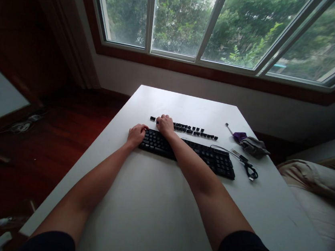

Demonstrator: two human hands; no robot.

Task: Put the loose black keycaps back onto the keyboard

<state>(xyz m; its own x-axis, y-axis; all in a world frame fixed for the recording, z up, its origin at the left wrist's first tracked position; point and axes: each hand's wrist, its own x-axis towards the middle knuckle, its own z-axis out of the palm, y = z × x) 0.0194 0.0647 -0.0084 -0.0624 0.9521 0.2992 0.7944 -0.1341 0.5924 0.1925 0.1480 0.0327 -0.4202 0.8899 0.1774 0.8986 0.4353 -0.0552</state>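
Observation:
A black keyboard (209,156) lies across the white table, its middle partly covered by my right forearm. My left hand (137,135) is closed on the keyboard's left end, thumb and fingers at its back corner. Just beyond the back edge, my right hand (165,125) reaches over with curled fingers, closed on a small dark keycap (157,122) at the fingertips. Loose black keycaps (197,133) lie in two rows behind the keyboard, some of them hidden by the right hand. One keycap (153,118) sits to the left of that hand.
On the right of the white table (133,210) lie a coiled black USB cable (251,171), a grey cloth (255,146), a purple cloth (239,137) and a thin stick-like tool (229,127). A window (179,26) is behind the table. Bedding (315,178) is at the right.

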